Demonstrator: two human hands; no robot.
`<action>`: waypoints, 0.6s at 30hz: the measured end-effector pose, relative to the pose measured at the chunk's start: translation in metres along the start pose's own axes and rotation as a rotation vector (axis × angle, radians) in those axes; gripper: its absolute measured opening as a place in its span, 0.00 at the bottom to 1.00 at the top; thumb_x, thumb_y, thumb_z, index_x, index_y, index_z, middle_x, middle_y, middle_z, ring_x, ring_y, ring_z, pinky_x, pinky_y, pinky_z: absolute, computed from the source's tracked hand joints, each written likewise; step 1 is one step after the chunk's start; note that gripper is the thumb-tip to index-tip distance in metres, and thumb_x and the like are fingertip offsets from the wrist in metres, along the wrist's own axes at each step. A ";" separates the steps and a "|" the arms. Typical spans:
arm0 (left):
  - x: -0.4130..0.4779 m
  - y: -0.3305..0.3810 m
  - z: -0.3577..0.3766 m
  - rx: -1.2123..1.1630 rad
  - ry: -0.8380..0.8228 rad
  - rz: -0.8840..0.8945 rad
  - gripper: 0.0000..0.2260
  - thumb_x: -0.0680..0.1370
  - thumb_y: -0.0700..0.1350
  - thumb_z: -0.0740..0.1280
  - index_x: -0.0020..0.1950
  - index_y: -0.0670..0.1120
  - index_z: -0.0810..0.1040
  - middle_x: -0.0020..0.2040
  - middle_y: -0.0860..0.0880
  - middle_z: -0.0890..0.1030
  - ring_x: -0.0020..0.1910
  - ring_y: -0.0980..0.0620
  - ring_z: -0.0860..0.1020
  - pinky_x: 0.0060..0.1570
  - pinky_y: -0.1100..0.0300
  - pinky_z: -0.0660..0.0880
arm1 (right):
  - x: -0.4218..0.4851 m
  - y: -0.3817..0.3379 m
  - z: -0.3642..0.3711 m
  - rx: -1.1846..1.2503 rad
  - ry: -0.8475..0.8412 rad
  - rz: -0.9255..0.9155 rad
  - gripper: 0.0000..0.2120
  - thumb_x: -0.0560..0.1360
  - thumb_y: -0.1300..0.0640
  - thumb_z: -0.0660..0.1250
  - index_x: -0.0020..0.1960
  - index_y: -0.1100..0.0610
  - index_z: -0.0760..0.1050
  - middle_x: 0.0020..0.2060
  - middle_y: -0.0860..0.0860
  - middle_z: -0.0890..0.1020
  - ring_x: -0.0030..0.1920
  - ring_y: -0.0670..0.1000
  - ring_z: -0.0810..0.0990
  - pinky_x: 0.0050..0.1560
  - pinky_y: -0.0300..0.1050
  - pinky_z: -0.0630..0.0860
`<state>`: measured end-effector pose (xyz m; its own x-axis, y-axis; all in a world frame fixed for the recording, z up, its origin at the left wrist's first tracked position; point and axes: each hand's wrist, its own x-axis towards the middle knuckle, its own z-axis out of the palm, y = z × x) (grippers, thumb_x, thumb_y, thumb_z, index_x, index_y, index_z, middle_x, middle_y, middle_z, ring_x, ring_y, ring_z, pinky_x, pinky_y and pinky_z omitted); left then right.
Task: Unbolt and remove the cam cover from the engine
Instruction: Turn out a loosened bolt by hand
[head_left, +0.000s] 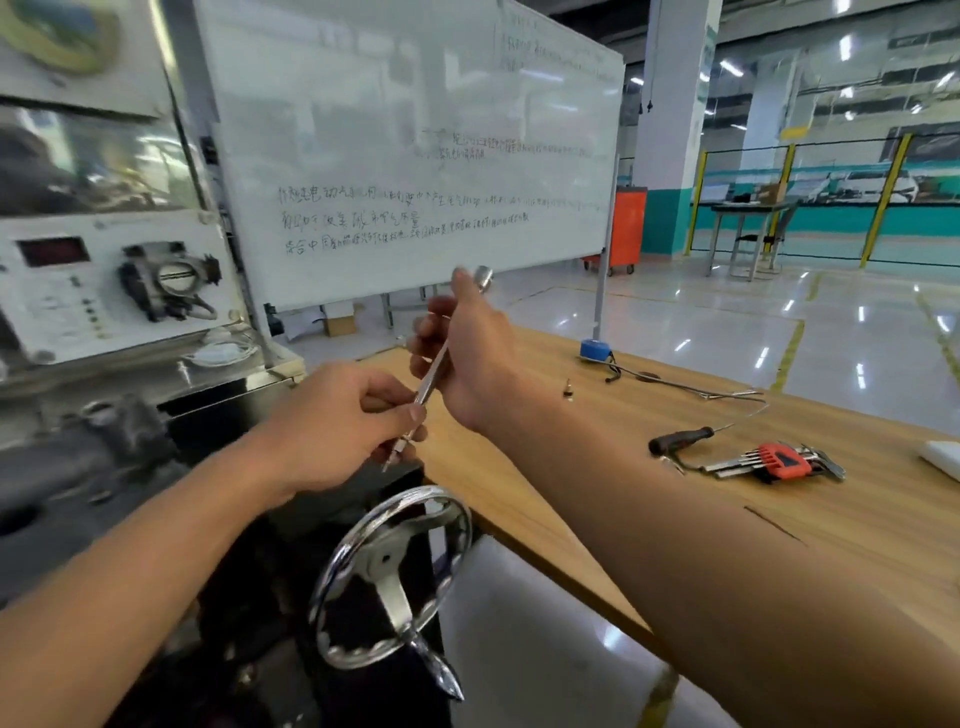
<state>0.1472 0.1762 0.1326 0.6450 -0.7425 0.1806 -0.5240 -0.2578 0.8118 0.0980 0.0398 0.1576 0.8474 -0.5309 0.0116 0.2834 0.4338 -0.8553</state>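
Both hands hold a long socket bar (430, 382) in the air above the table's (649, 519) far left corner. The right hand (467, 358) has its fingers clenched round the upper shaft, just under the socket end. The left hand (337, 421) pinches the lower tip between thumb and fingers.

The whiteboard (415, 156) behind carries several lines of handwritten Chinese, too blurred to read. No brand shows on the red hex key set (779, 461).

The engine (119, 431) is a dark, blurred mass off the table's left edge, below a white panel with a throttle body (171, 280). The cam cover cannot be picked out in it. A chrome handwheel (395, 577) stands just off that same edge, below the hands and apart from them.

Toward the table's far edge lie a blue tape roll (596, 349) and a small bolt (568, 388). A black-handled flexible tool (680, 440) lies just beside the hex keys, nearer the right edge. Glossy open floor (727, 322) stretches beyond the far edge.
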 end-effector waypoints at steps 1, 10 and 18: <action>-0.014 0.002 -0.024 0.046 0.016 0.001 0.03 0.79 0.41 0.70 0.49 0.43 0.83 0.42 0.47 0.87 0.40 0.49 0.86 0.42 0.57 0.83 | -0.008 0.003 0.026 0.029 -0.092 0.029 0.19 0.81 0.40 0.59 0.41 0.54 0.70 0.25 0.48 0.70 0.28 0.48 0.70 0.30 0.42 0.68; -0.191 -0.016 -0.214 0.405 0.319 -0.079 0.14 0.67 0.55 0.76 0.44 0.47 0.87 0.39 0.48 0.87 0.40 0.47 0.86 0.46 0.57 0.83 | -0.097 0.069 0.247 0.097 -0.882 0.112 0.28 0.78 0.32 0.51 0.32 0.52 0.54 0.22 0.48 0.55 0.24 0.48 0.51 0.25 0.40 0.48; -0.283 -0.073 -0.277 0.602 0.548 -0.203 0.10 0.72 0.50 0.77 0.38 0.45 0.83 0.33 0.52 0.83 0.31 0.58 0.79 0.34 0.68 0.71 | -0.141 0.147 0.357 0.003 -1.103 0.083 0.22 0.82 0.48 0.49 0.31 0.55 0.58 0.21 0.48 0.58 0.22 0.47 0.54 0.22 0.37 0.53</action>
<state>0.1575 0.5765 0.1762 0.8562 -0.2805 0.4338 -0.4758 -0.7552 0.4509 0.1801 0.4385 0.2151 0.7985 0.4400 0.4108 0.2068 0.4404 -0.8737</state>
